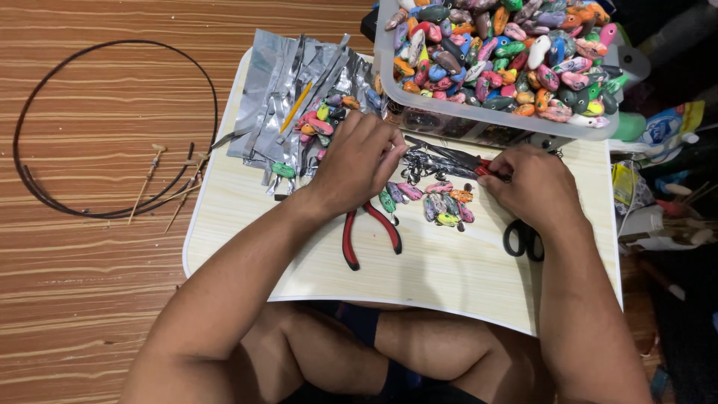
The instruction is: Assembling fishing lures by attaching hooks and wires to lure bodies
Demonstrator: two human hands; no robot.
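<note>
My left hand (357, 161) is curled over a small metal piece by a dark cluster of hooks and rings (426, 161); what its fingers pinch is hidden. My right hand (532, 187) grips pliers (467, 158) with red handles, jaws pointing left toward that cluster. Below the hands lie several small painted fishing lures (445, 206) on the pale wooden board (434, 273). A second pair of red-handled pliers (370, 230) lies under my left wrist. Black scissors (523, 241) show beneath my right wrist.
A clear plastic bin (479, 112) full of colourful lures stands at the board's far edge. Silver foil packets (292, 97) and a yellow stick (296, 105) lie far left. A black wire hoop (112, 127) and thin sticks (172, 183) rest on the wooden floor.
</note>
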